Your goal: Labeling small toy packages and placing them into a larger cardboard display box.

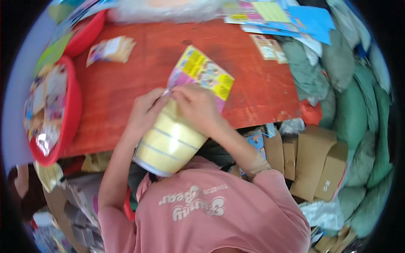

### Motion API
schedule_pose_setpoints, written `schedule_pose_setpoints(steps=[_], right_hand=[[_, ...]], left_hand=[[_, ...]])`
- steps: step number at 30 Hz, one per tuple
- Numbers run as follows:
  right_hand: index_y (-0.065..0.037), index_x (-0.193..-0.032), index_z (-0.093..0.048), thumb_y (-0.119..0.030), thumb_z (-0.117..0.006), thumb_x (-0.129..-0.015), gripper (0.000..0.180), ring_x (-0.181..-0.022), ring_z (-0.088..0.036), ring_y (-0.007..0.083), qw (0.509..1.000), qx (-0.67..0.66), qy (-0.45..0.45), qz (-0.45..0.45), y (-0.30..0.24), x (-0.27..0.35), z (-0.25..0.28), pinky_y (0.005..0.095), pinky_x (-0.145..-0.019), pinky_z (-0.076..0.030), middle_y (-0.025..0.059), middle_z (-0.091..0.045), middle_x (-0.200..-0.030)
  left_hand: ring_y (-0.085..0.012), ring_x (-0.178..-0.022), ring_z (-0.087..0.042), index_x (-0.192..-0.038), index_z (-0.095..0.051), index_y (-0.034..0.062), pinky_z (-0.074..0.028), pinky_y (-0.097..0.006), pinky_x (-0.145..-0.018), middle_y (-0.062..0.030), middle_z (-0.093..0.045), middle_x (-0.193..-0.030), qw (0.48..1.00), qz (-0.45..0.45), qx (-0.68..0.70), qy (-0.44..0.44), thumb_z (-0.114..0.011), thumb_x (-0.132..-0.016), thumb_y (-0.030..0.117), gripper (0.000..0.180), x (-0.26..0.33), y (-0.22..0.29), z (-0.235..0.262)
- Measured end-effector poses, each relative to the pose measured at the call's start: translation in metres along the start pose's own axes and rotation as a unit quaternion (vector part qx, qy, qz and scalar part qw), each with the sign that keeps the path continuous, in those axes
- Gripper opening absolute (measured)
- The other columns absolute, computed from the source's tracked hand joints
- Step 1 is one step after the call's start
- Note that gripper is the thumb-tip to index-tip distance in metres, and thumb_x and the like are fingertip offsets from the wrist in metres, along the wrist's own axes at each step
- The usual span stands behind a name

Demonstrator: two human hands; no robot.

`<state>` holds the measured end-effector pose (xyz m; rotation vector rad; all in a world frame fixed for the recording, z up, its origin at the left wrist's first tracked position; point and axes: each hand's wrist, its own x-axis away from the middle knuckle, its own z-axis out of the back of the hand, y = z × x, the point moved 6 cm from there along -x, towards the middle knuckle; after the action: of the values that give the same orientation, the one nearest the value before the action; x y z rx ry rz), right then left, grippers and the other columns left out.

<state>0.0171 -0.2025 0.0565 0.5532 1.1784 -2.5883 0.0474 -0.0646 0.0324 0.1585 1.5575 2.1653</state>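
Observation:
A glossy, pale yellow packet with grey stripes hangs tilted off the table's near edge, close to my shirt. My left hand is closed in a pinch at its upper left edge. Next to it, my right hand has its fingers bent together over the packet's top. A printed sheet in yellow, pink and white sticks out beyond my fingers, over the table. Whether the sheet is joined to the packet is hidden by my hands. The fingertips are slightly blurred.
The red table bears a red basin of small packets at left and a packet stack. Two small packets and printed sheets lie at far right. Cardboard boxes and green sacks stand on the right.

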Motion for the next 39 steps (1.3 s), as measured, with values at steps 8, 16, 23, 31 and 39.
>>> schedule_pose_setpoints(steps=[8,16,23,31,39], right_hand=[[0.000,-0.083,-0.065,-0.005,-0.064,-0.078,0.007,-0.067,-0.064,0.0247,0.997,0.018,0.040,0.056,-0.011,0.001,0.002,0.0297,-0.059,-0.050,0.0121,-0.066,-0.078],[0.000,-0.085,-0.063,-0.003,-0.061,-0.077,0.009,-0.059,-0.063,0.0191,0.992,0.112,0.041,0.050,-0.007,0.002,-0.002,0.0278,-0.053,-0.049,0.0097,-0.064,-0.073],[-0.002,-0.095,-0.064,-0.007,-0.060,-0.084,0.013,-0.071,-0.062,0.0107,0.935,-0.275,-0.108,-0.197,0.038,0.009,-0.014,0.0241,-0.059,-0.048,0.0020,-0.063,-0.078],[-0.007,-0.097,-0.065,-0.006,-0.067,-0.072,0.025,-0.094,-0.059,0.0283,0.941,0.029,-0.079,0.327,0.014,-0.025,0.022,0.0357,-0.077,-0.048,0.0111,-0.059,-0.109],[-0.009,-0.095,-0.067,-0.005,-0.066,-0.072,0.023,-0.094,-0.059,0.0259,0.956,-0.036,-0.050,0.287,0.034,-0.022,0.055,0.0354,-0.079,-0.048,0.0087,-0.059,-0.110]], left_hand=[[-0.0353,-0.063,-0.057,-0.087,-0.052,-0.0030,-0.043,-0.037,-0.055,-0.0218,-0.054,-0.071,0.999,0.002,-0.034,-0.006,-0.053,-0.083,0.002,0.007,0.000,0.012,-0.004],[-0.0341,-0.070,-0.058,-0.092,-0.055,-0.0026,-0.045,-0.037,-0.060,-0.0207,-0.057,-0.075,0.993,-0.079,-0.090,0.024,-0.049,-0.080,-0.003,0.013,0.007,0.023,-0.008],[-0.0092,-0.067,-0.054,-0.095,-0.058,-0.0003,-0.042,-0.027,-0.059,-0.0057,-0.058,-0.072,0.980,0.129,0.146,-0.035,-0.049,-0.091,0.013,0.017,0.002,-0.035,-0.011],[-0.0033,-0.076,-0.051,-0.094,-0.059,0.0008,-0.042,-0.021,-0.065,0.0029,-0.056,-0.079,0.965,0.130,0.183,-0.138,-0.051,-0.092,0.015,0.017,-0.017,-0.012,-0.020],[-0.0036,-0.080,-0.053,-0.099,-0.061,0.0017,-0.043,-0.019,-0.070,0.0028,-0.060,-0.087,0.940,0.163,0.233,-0.190,-0.054,-0.092,0.016,0.017,-0.038,-0.012,-0.049]])
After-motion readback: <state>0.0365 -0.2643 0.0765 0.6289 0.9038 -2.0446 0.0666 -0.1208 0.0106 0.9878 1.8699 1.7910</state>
